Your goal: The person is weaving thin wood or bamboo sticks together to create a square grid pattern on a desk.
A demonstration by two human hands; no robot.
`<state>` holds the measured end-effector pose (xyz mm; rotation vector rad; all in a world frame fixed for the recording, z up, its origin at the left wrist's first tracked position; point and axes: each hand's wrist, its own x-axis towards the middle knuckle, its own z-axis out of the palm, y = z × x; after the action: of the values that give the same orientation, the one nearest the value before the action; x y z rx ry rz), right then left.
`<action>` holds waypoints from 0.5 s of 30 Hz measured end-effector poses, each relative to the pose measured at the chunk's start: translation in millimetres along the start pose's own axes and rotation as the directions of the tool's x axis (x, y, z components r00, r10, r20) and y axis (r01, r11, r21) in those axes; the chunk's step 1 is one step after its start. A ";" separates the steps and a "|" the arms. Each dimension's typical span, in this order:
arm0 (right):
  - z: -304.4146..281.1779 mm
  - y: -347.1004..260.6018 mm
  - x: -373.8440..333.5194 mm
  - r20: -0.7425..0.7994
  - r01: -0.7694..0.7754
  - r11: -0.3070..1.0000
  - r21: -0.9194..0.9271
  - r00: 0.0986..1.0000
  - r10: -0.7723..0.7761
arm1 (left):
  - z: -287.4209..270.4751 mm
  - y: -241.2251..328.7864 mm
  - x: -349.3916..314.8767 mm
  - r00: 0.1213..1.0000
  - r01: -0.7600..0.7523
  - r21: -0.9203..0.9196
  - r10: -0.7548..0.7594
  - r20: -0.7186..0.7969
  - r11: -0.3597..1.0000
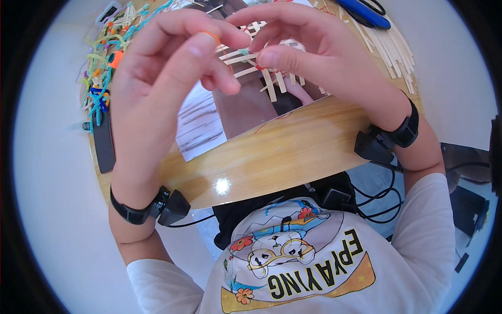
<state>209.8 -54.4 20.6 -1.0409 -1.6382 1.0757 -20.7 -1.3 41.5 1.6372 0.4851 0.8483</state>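
My left hand is raised over the table, its thumb and index finger pinching a thin orange thread. A bit of the thread shows looped by the thumb tip. Opposite it, my right hand hovers with curled fingers, its thumb tip close to a fingertip; what lies between them, if anything, is too small to make out. Beyond and beneath both hands is a lattice of crossed pale wooden strips, with red thread at some crossings. My hands hide much of it. A printed sheet lies underneath.
Colourful bent pipe-cleaner pieces and a long dark bar line the table's left edge. At the far right are a blue-and-black handled tool and loose pale strips. Black cables hang below the table's near edge.
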 end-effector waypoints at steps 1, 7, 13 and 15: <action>3.2 -3.0 1.3 0.057 -0.037 0.994 0.103 0.998 0.031 | 5.9 0.5 -0.6 1.000 0.003 0.010 -0.003 0.012 1.000; 11.7 -20.3 5.1 0.234 -0.189 0.964 0.187 0.962 0.143 | 21.6 11.6 3.7 0.998 -0.036 -0.013 0.035 -0.059 0.999; -1.9 -24.8 -1.5 0.156 -0.209 0.958 0.195 0.971 0.180 | 5.8 19.3 5.9 0.986 0.158 -0.061 -0.160 -0.033 0.986; -11.6 -21.2 -0.9 0.100 -0.158 0.943 0.293 0.986 0.134 | -5.4 25.1 5.7 0.951 0.308 -0.024 -0.308 -0.006 0.951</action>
<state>217.5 -58.6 43.2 -0.9377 -1.4174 1.4309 -24.3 0.2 67.6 1.4874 0.7141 0.6255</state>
